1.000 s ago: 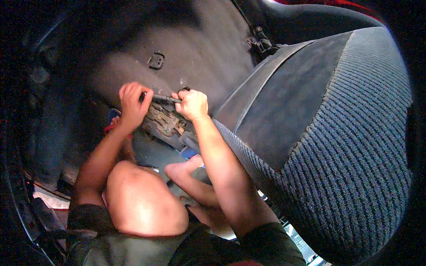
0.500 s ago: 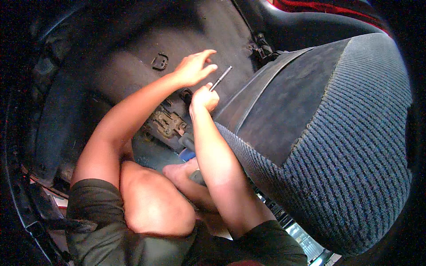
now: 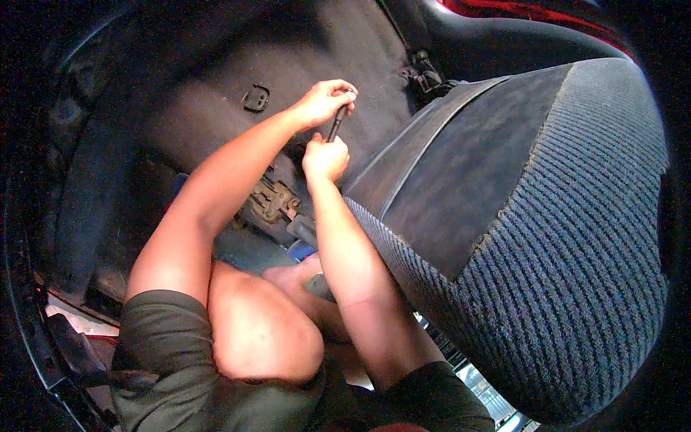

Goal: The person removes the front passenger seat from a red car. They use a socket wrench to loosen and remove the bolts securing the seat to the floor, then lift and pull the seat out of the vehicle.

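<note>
My right hand [image 3: 327, 158] is closed around the lower part of a slim, dark, rod-shaped tool [image 3: 336, 124] that points up and slightly right. At its upper end, the fingers of my left hand [image 3: 326, 104] are pinched together on the tip, covering most of it. The lower end is hidden inside my right fist, and I cannot make out the exact kind of tool. Both hands are above the worn, dark carpeted floor [image 3: 209, 108] of a car, left of a seat part.
A striped grey-blue seat cushion [image 3: 576, 252] with a dark backing fills the right side. Dirty metal bracketry [image 3: 273, 200] lies below my forearms. A black floor fitting [image 3: 255, 99] is left of my left hand; a hinge mount [image 3: 426, 75] stands far right. My bare knee [image 3: 266, 331] is bent close in.
My left hand has closed from spread fingers onto the tool's upper tip. My right hand has moved slightly up and left with the tool, which now stands more upright.
</note>
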`<state>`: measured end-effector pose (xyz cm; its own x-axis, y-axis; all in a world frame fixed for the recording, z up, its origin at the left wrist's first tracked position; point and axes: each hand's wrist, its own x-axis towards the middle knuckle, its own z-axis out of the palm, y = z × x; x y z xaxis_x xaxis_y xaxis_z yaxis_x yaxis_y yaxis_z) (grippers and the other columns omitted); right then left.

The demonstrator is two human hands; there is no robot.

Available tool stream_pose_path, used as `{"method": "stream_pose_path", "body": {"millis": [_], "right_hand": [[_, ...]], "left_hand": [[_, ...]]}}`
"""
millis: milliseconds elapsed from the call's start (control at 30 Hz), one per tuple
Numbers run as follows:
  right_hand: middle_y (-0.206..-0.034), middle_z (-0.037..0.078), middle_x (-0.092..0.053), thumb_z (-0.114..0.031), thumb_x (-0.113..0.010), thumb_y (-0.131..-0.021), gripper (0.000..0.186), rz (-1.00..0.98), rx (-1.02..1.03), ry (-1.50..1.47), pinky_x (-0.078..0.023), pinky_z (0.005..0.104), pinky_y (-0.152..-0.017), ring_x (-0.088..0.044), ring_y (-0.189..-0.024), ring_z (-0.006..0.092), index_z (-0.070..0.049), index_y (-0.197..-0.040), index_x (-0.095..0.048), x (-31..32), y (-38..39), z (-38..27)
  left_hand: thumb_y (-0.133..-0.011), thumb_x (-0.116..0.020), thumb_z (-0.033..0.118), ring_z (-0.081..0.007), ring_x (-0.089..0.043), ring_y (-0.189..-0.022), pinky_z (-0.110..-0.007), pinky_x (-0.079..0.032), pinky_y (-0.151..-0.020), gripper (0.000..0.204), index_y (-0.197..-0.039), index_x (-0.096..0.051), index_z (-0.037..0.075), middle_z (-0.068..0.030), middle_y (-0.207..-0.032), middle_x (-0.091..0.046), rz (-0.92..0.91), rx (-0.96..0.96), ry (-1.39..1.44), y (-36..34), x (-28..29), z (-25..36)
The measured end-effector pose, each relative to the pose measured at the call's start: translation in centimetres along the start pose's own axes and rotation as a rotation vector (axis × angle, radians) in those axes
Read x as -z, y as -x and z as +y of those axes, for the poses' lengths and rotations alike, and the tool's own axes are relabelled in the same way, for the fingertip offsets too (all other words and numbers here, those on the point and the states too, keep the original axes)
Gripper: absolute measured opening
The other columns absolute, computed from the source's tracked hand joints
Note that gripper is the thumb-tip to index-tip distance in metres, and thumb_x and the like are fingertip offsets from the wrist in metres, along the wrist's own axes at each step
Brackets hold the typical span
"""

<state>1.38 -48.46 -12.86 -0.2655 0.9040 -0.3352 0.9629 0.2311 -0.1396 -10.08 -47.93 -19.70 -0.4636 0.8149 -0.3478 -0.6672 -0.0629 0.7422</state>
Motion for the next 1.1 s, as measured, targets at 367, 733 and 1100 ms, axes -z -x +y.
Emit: {"method": "stream_pose_path", "body": {"millis": [367, 733, 1100], "right_hand": [[-0.087, 0.004, -0.077, -0.023, -0.077, -0.074, 0.013, -0.151, 0.984, 0.331, -0.058, 0.0464, -0.076, -0.072, -0.085, 0.0277, -0.019, -0.086, -0.075, -0.3, -0.1, 3.9], [-0.092, 0.026, -0.075, -0.05, -0.068, -0.094, 0.046, 0.099, 0.02, 0.093, -0.056, 0.0573, -0.081, -0.073, -0.09, 0.0479, -0.005, -0.09, -0.075, -0.6, -0.1, 1.0], [-0.086, 0.026, -0.074, -0.047, -0.069, -0.092, 0.042, 0.108, 0.141, 0.115, -0.055, 0.0599, -0.077, -0.072, -0.084, 0.0498, -0.006, -0.087, -0.072, -0.2, -0.5, 1.6]], "left_hand": [[-0.099, -0.071, 0.021, -0.0145, -0.069, -0.087, -0.034, -0.054, -0.081, 0.02, -0.102, -0.067, 0.002, -0.0077, -0.092, -0.074, 0.237, -0.173, -0.685, 20.1, 9.4, 3.2], [-0.102, -0.062, 0.035, -0.0384, -0.071, -0.112, -0.047, -0.057, -0.094, 0.036, -0.129, -0.068, 0.011, -0.0173, -0.121, -0.074, 0.106, -0.252, -0.779, 3.0, 2.3, 2.6], [-0.1, -0.063, 0.043, -0.0412, -0.072, -0.089, -0.05, -0.056, -0.076, 0.035, -0.105, -0.066, 0.009, -0.0168, -0.096, -0.074, 0.119, -0.486, -0.987, 2.1, 3.5, 1.9]]}}
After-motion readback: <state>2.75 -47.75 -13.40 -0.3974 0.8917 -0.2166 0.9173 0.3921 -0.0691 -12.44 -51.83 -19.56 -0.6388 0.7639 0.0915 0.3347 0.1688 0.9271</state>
